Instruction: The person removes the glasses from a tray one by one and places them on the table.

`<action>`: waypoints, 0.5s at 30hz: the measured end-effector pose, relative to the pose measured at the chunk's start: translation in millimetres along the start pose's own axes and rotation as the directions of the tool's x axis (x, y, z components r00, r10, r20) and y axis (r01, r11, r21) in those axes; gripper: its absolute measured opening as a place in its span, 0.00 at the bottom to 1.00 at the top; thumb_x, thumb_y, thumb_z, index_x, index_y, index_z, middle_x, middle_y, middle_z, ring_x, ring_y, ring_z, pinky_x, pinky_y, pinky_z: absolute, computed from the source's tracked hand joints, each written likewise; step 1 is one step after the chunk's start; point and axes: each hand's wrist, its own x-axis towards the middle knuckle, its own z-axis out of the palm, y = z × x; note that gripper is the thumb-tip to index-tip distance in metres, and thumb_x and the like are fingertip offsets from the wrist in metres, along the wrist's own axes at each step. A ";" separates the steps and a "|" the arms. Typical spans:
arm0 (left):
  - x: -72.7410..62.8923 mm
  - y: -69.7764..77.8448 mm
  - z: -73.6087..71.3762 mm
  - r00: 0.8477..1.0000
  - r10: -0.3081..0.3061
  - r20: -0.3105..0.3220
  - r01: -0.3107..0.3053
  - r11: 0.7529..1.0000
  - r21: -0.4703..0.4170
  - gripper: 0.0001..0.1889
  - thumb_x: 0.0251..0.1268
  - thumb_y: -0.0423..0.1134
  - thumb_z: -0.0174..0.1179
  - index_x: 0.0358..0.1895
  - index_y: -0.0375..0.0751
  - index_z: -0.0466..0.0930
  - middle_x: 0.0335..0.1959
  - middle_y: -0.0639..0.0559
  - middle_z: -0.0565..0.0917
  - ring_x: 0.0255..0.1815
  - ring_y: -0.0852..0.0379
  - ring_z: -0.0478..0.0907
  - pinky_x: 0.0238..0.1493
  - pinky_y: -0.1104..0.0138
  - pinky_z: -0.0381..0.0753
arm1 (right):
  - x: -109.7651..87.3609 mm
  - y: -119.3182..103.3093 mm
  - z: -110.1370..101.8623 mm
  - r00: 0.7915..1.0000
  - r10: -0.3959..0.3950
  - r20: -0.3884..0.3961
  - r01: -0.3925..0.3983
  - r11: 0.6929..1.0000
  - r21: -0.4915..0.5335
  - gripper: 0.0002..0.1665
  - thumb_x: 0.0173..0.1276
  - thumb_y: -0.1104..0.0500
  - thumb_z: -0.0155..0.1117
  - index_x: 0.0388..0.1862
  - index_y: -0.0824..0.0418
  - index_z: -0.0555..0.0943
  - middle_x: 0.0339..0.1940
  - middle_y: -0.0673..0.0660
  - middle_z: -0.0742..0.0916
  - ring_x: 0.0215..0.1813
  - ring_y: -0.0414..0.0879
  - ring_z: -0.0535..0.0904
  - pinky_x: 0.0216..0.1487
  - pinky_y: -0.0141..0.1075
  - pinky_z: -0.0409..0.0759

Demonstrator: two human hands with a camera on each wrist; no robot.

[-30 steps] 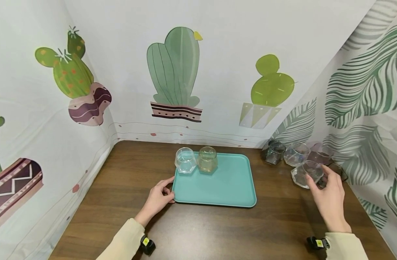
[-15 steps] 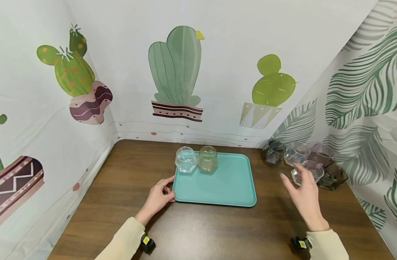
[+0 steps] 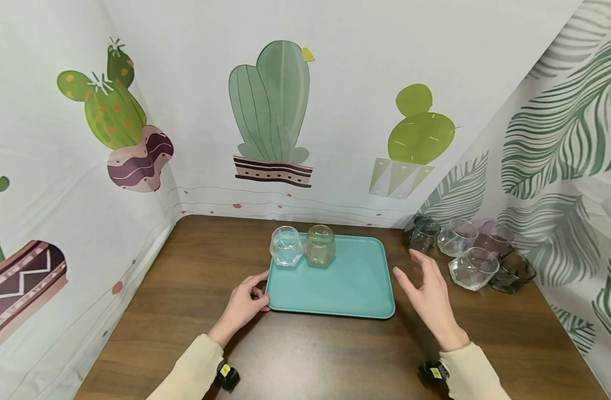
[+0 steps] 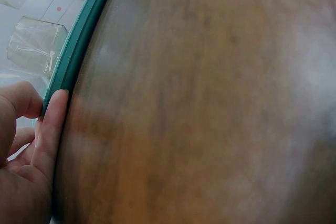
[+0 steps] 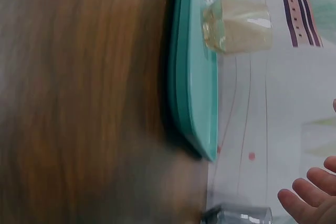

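Note:
My left hand [image 3: 242, 305] holds the turquoise tray [image 3: 340, 289] by its near left corner. In the left wrist view the thumb [image 4: 55, 116] lies along the tray's outer edge, with a bent finger at the rim. A clear glass [image 3: 287, 247] and an amber glass [image 3: 319, 245] stand side by side at the tray's back left. Just off the tray's right side is my right hand [image 3: 430, 297], fingers spread, holding nothing. To its right, a clear faceted glass [image 3: 473, 269] lies tilted on the table, beside a dark glass [image 3: 512, 272].
More glasses cluster at the back right: a dark one [image 3: 423, 234], a clear one [image 3: 457, 237] and a purplish one [image 3: 492, 238]. Printed cloth walls [image 3: 345, 139] enclose the brown wooden table [image 3: 305, 355] at the back and sides.
My right hand has let go of the tilted clear glass at the right and moved left toward the tray. The left hand, the tray and its two glasses have stayed in place.

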 end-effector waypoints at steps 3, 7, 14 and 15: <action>-0.3 0.5 -0.2 1.000 0.001 0.003 -0.001 1.000 -0.003 0.33 0.60 0.20 0.60 0.72 0.36 0.75 0.47 0.42 0.78 0.30 0.57 0.79 0.30 0.67 0.92 | 0.7 -4.0 8.4 1.000 -0.017 0.023 0.017 1.000 0.020 0.35 0.70 0.61 0.72 0.71 0.69 0.71 0.64 0.70 0.79 0.62 0.67 0.77 0.60 0.58 0.80; -0.4 0.8 -0.5 1.000 0.005 0.002 -0.005 1.000 -0.006 0.33 0.60 0.20 0.60 0.72 0.35 0.75 0.46 0.42 0.78 0.30 0.57 0.78 0.30 0.67 0.92 | 2.9 -10.2 19.2 0.998 -0.037 0.053 0.035 0.998 0.043 0.35 0.70 0.60 0.72 0.72 0.70 0.71 0.64 0.71 0.78 0.62 0.68 0.77 0.62 0.61 0.80; -0.3 1.1 -0.5 1.000 0.003 0.005 -0.003 1.000 0.000 0.33 0.60 0.20 0.60 0.72 0.35 0.75 0.45 0.43 0.77 0.30 0.57 0.79 0.30 0.67 0.92 | 8.6 -23.1 38.2 0.993 -0.057 0.101 0.048 0.995 0.084 0.36 0.70 0.58 0.73 0.72 0.68 0.71 0.64 0.69 0.79 0.62 0.65 0.79 0.60 0.60 0.83; -0.4 1.2 -0.5 1.000 0.003 0.005 -0.003 1.000 -0.001 0.33 0.60 0.20 0.60 0.72 0.35 0.75 0.46 0.43 0.77 0.30 0.57 0.79 0.30 0.67 0.92 | 9.4 -25.0 40.9 0.992 -0.059 0.111 0.048 0.994 0.093 0.36 0.70 0.58 0.73 0.72 0.67 0.71 0.64 0.69 0.79 0.63 0.64 0.78 0.60 0.59 0.84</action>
